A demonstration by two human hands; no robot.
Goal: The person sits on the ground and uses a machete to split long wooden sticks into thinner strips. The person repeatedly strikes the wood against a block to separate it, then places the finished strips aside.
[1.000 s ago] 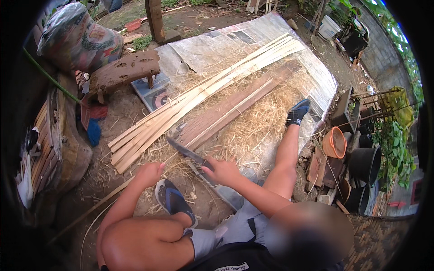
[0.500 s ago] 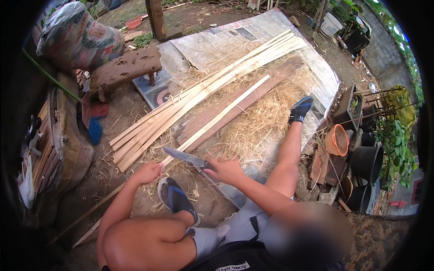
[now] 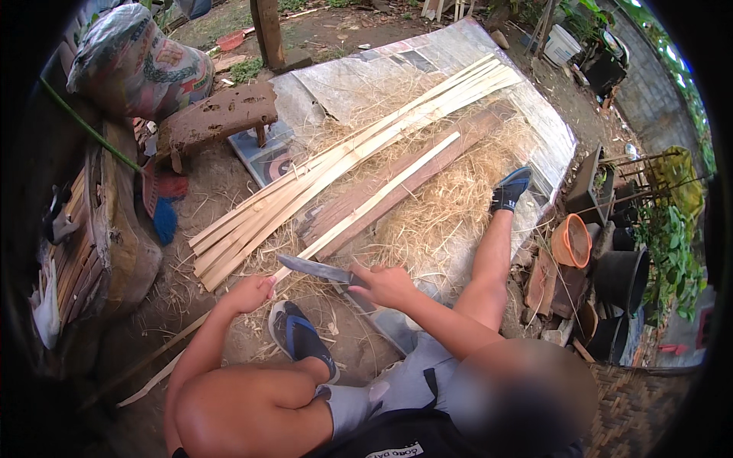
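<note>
A long pale wood strip (image 3: pixel 382 193) lies along a dark brown board (image 3: pixel 439 169), its near end passing through my left hand (image 3: pixel 250 293), which is closed around it. My right hand (image 3: pixel 382 286) grips a knife (image 3: pixel 319 269) by its dark handle. The blade points left, with its tip close to the strip, just beyond my left fingers; whether it touches is too fine to tell. Beside the board, on its left, rests a fanned bundle of pale wood strips (image 3: pixel 305 182). Curly wood shavings (image 3: pixel 435 206) heap up along the board's right side.
A flat printed sheet (image 3: pixel 534 107) lies under the wood. To the left stand a brown bench (image 3: pixel 217 114), a stuffed sack (image 3: pixel 141 65) and a blue brush head (image 3: pixel 164 220). On the right are an orange pot (image 3: pixel 571 240) and black pots (image 3: pixel 620 276). My shoes (image 3: pixel 301 336) flank the board.
The knife and my right hand have shifted very slightly. My left hand keeps its hold on the strip, and the whole view has moved a little.
</note>
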